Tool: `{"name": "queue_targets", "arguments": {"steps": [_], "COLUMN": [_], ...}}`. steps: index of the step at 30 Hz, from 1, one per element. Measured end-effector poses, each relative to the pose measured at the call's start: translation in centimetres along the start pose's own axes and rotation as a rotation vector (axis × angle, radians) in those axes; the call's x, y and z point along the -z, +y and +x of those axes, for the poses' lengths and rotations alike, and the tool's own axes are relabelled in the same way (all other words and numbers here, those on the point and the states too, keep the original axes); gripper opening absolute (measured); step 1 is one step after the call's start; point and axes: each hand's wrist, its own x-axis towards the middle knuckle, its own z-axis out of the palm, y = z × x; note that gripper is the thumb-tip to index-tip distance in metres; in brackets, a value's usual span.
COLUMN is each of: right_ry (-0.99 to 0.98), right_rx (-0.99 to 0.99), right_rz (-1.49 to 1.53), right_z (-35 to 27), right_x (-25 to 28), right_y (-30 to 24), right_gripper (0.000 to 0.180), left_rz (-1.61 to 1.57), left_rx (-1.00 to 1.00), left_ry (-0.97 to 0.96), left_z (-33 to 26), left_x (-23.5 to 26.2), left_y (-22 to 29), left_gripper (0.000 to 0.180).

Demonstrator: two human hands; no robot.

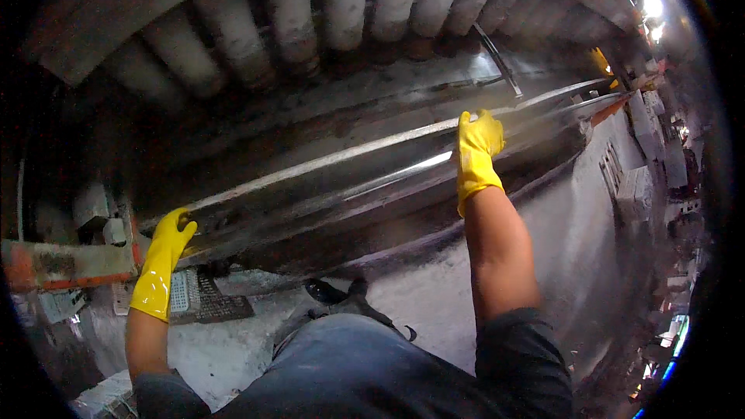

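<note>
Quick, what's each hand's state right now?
Left hand: curled at the left end of the long pale bar; grip cannot be told.
Right hand: closed on that bar.

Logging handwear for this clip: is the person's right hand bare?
No, a yellow glove covers the right hand past the wrist, leaving bare forearm above its cuff.

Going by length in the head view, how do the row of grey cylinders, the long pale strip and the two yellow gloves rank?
1. Row of grey cylinders
2. Long pale strip
3. Left glove and right glove: too alike to rank
</note>
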Motion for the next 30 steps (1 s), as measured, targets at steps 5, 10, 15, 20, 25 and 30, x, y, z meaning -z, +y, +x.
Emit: {"name": "queue_targets", "arguments": {"steps": [5, 10, 15, 20, 25, 30], "right_ry": [0.005, 0.022, 0.055, 0.075, 0.13, 0.139], "right_rx": [0.007, 0.058, 0.084, 0.099, 0.14, 0.133], "right_rz": [0.015, 0.008, 0.008, -0.016, 0.052, 0.11], "right_z": [0.4, 0.4, 0.4, -0.1, -0.7, -1.1], "right_x": [0.2, -0.5, -0.9, -0.8, -0.5, 0.4], "right_y": [0.7, 1.5, 1.6, 1.7, 1.0, 1.0], "right_gripper": [0.054, 0.057, 0.056, 0.055, 0.05, 0.047], "left_rz": [0.168, 0.155, 0.224, 0.298, 0.327, 0.441], "left_rx": [-0.71, -1.015, -1.024, -0.961, -0.916, -0.731], "left_ry": [0.203, 0.118, 0.096, 0.104, 0.025, -0.103], "left_z": [4.3, 12.8, 20.9, 25.8, 28.4, 26.4], "left_x": [-2.3, -9.0, -16.8, -21.0, -24.6, -25.4], "left_y": [9.7, 18.2, 24.4, 29.6, 33.3, 37.8], "left_gripper": [0.055, 0.056, 0.062, 0.069, 0.073, 0.081]}}
